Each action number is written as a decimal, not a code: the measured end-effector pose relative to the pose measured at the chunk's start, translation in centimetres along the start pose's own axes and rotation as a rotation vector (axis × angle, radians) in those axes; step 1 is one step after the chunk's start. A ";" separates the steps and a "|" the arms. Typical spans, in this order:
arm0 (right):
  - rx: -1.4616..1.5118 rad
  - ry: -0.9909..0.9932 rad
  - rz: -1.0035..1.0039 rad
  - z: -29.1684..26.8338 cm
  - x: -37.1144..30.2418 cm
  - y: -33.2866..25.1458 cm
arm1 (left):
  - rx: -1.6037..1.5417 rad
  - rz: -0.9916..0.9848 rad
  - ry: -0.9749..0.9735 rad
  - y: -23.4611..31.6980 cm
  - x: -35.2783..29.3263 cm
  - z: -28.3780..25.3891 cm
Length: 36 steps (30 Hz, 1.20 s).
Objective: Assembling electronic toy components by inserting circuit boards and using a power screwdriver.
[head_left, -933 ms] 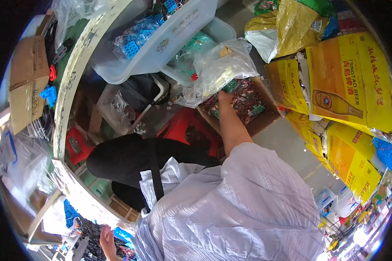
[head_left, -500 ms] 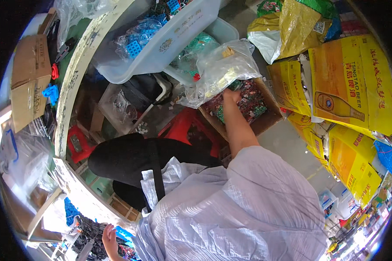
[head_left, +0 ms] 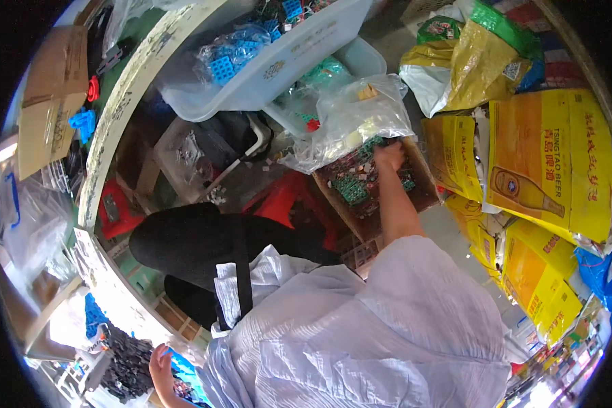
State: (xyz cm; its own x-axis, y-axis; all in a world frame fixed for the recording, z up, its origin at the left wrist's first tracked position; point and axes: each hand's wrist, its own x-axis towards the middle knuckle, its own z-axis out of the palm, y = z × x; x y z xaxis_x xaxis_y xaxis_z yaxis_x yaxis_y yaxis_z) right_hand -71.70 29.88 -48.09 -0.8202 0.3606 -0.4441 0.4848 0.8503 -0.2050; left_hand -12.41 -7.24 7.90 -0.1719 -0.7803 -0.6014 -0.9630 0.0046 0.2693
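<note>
My right hand point(head_left: 389, 156) reaches into an open cardboard box point(head_left: 425, 178) at the upper middle. Its fingers are closed, pointing down at the far side of the contents; what they grip is too small and dark to name. Small green circuit boards point(head_left: 351, 191) and a tangle of reddish and dark small parts fill the box. A clear plastic bag point(head_left: 367, 109) with pale pieces inside lies over its far edge. At the lower left my left hand point(head_left: 160, 370) is raised with fingers apart, holding nothing visible, beside a heap of black parts point(head_left: 128, 364).
A translucent bin point(head_left: 265, 71) with bagged blue pieces stands beyond the box. Yellow cartons point(head_left: 530, 156) line the right side, below a gold and green sack point(head_left: 486, 61). A red stool point(head_left: 285, 204) is by my knees. A worn table edge point(head_left: 119, 102) curves along the left.
My right hand has moved right and a little farther inside the box, uncovering more green boards. The view has shifted slightly. My left hand has stayed near the black parts.
</note>
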 end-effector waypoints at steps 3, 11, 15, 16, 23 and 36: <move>-0.031 -0.211 -0.409 -1.0 1.7 -0.9 | -0.018 -0.010 -0.027 0.4 -0.6 0.6; -0.406 -0.279 -0.631 4.3 6.4 -1.7 | -0.055 0.043 0.057 3.0 -1.3 0.0; -0.274 -0.231 -0.745 4.8 8.9 -0.2 | -0.090 0.028 0.056 2.9 -0.5 -0.1; -0.248 -0.267 -0.769 4.4 8.9 -0.3 | -0.107 0.023 0.057 2.9 -0.7 0.0; 0.099 -0.856 -0.675 0.5 8.1 -0.6 | -0.058 0.047 0.060 2.6 -0.8 0.5; -0.335 -0.323 -0.927 7.1 7.7 -0.4 | -0.024 0.041 0.062 1.9 0.0 0.9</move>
State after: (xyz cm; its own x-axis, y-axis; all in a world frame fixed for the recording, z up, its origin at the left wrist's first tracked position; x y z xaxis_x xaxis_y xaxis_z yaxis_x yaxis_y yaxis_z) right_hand -76.07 29.64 -57.61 -0.6838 -0.5675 -0.4587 -0.4449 0.8225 -0.3544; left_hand -14.47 -6.71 7.73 -0.1977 -0.8167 -0.5422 -0.9500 0.0232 0.3115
